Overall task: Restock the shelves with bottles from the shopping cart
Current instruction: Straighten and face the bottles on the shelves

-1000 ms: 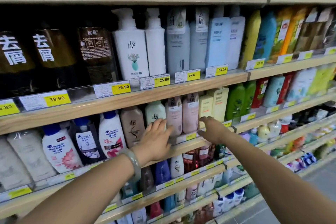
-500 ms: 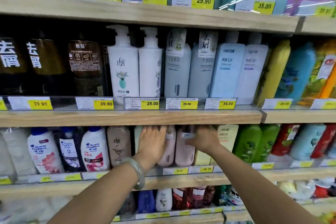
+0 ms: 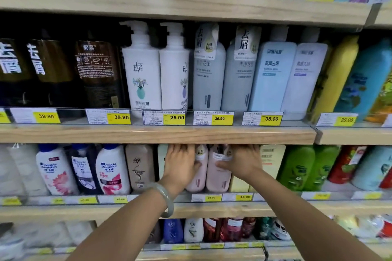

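Two pink bottles stand side by side on the middle shelf [image 3: 222, 210], the left pink bottle [image 3: 198, 180] and the right pink bottle [image 3: 217, 180]. My left hand [image 3: 180, 165] lies with straight fingers over a pale bottle [image 3: 162, 159] that it mostly hides, and its thumb touches the left pink bottle. From the other side, my right hand [image 3: 242, 163] grips the right pink bottle, fingers curled near its top and thumb across its front. The fingertips of both hands reach up under the shelf board above [image 3: 148, 133]. No shopping cart is in view.
A beige bottle [image 3: 139, 167] and Head & Shoulders bottles [image 3: 112, 169] stand to the left. To the right are a cream bottle [image 3: 273, 159] and green bottles [image 3: 297, 167]. Tall pump bottles [image 3: 141, 65] fill the shelf above; smaller bottles [image 3: 193, 230] sit below.
The view has swung to face the shelf squarely and come closer. Both hands have gone from reaching toward the shelf to resting on the bottles around the two pink ones.
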`<state>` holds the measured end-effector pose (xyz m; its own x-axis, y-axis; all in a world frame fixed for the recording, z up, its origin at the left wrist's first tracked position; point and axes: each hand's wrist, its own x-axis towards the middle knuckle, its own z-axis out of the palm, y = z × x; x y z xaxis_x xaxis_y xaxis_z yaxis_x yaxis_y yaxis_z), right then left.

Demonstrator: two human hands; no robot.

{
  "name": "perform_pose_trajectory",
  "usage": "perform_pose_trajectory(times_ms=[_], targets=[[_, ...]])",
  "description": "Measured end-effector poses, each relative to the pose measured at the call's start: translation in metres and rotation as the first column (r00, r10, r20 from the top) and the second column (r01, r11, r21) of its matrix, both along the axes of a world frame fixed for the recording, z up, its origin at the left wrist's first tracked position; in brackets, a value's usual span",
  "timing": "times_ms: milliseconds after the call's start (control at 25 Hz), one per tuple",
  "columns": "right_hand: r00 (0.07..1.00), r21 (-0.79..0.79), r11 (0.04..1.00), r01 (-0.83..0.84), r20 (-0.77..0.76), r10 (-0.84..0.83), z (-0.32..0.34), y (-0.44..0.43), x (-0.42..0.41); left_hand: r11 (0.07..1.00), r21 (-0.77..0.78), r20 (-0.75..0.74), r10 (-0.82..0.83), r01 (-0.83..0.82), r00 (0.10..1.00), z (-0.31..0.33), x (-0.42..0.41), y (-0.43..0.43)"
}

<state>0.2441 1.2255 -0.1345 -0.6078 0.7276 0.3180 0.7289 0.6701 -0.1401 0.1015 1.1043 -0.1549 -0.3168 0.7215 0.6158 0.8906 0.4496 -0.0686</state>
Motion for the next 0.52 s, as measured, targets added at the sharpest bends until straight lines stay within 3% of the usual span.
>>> perform_pose_trajectory(times_ms=[320,520], targets=[[0.987,0.006,0.991,-0.136,-0.085,0.136,-0.001,0.000,0.011,0.990,0.134,-0.025,-0.048,0.051,0.999,-0.023,-0.001,-0.009],[0.994,-0.055,0.996,-0.071,-0.088,0.066,-0.005,-0.002,0.014,0.989,0.142,0.049,-0.053,0.046,0.997,-0.029,0.008,-0.009]])
